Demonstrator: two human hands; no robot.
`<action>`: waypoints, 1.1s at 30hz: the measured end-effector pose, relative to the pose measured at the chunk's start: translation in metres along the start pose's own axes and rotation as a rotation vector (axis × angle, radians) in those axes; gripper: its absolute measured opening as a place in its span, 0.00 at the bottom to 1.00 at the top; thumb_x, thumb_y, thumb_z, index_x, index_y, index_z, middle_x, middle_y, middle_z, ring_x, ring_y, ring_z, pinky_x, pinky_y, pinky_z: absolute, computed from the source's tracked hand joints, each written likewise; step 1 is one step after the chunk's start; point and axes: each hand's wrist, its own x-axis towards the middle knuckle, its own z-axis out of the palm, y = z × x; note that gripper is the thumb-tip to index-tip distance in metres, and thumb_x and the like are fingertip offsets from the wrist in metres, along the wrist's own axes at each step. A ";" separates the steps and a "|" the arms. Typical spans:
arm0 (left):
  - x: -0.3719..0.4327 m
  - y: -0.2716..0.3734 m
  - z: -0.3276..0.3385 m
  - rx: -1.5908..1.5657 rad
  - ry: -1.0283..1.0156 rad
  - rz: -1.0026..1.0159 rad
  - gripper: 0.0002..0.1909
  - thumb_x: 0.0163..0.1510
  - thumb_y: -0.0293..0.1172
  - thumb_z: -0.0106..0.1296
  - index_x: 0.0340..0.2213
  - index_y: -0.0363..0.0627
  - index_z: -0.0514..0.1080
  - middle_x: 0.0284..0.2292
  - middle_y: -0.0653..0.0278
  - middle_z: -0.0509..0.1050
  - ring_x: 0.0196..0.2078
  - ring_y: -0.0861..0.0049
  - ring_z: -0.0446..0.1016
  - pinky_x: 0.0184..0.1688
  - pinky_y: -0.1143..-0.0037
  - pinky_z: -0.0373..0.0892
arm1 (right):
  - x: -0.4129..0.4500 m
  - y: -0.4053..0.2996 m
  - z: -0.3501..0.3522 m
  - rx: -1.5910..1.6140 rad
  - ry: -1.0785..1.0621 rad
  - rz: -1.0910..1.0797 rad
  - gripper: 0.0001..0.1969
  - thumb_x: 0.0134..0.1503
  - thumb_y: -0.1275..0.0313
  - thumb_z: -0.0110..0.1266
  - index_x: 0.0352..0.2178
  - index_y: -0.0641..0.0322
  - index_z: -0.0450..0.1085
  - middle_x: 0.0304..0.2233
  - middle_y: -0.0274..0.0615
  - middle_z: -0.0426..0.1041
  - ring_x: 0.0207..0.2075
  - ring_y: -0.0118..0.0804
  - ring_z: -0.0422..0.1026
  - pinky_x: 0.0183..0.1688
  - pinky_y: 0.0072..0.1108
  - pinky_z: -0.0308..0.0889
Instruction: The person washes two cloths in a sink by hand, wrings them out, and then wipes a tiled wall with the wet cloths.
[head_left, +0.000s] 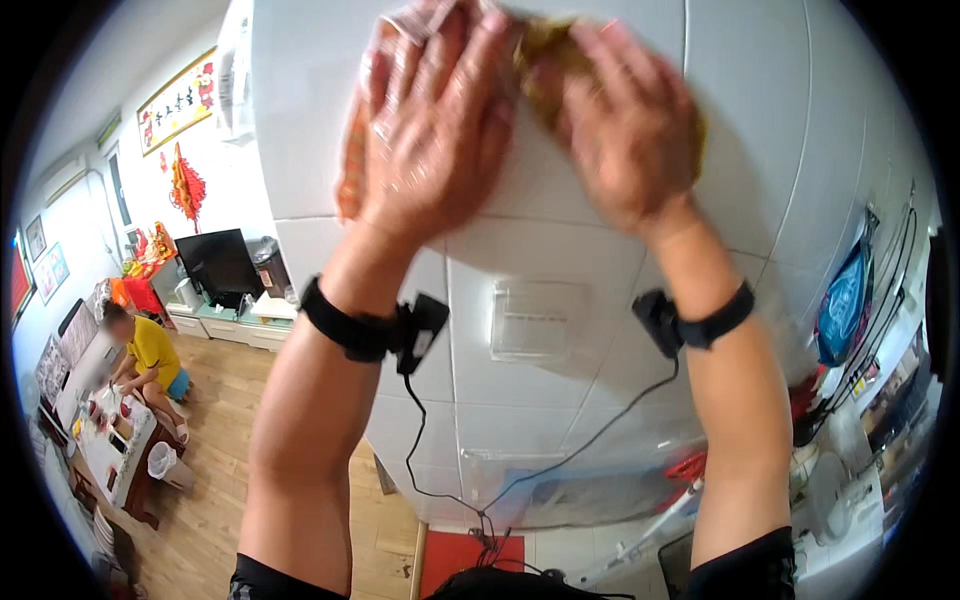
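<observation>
My left hand (442, 127) is wet and lies spread over a pale cloth with an orange pattern (352, 165), pressing it to the white tiled wall (555, 180). Beside it, my right hand (634, 127) presses a yellow-brown cloth (551, 67) on the same wall; it is blurred. The fingertips of both hands are near each other at the top of the view. Each wrist carries a black strap with a small device and a cable. Below the hands, a clear plastic cover (536, 322) is fixed on the tiles.
A person in a yellow top (154, 349) sits at a low table (112, 480) at far left, near a waste bin (169, 461) and a television (217, 266). A blue bag (847, 307) hangs at right. Below are a red mat (442, 562) and a white pole (637, 544).
</observation>
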 end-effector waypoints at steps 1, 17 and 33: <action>-0.010 0.000 0.002 -0.094 0.078 0.035 0.33 0.56 0.33 0.50 0.64 0.53 0.59 0.64 0.50 0.59 0.67 0.49 0.56 0.67 0.47 0.48 | -0.003 -0.022 -0.008 0.055 -0.088 -0.028 0.17 0.56 0.61 0.56 0.48 0.41 0.77 0.58 0.37 0.70 0.63 0.40 0.61 0.64 0.42 0.51; 0.044 -0.048 -0.008 0.081 -0.008 0.082 0.26 0.61 0.40 0.47 0.59 0.49 0.66 0.66 0.46 0.54 0.70 0.48 0.50 0.69 0.51 0.43 | 0.051 0.027 0.009 -0.039 -0.032 -0.111 0.21 0.58 0.66 0.51 0.55 0.37 0.71 0.59 0.36 0.68 0.63 0.41 0.62 0.66 0.39 0.51; -0.099 -0.047 -0.028 0.203 -0.041 -0.229 0.29 0.58 0.36 0.47 0.62 0.51 0.65 0.65 0.40 0.56 0.67 0.41 0.53 0.68 0.48 0.44 | -0.143 0.096 -0.058 -0.261 0.030 0.321 0.22 0.66 0.70 0.39 0.60 0.60 0.64 0.62 0.54 0.62 0.63 0.57 0.61 0.64 0.41 0.56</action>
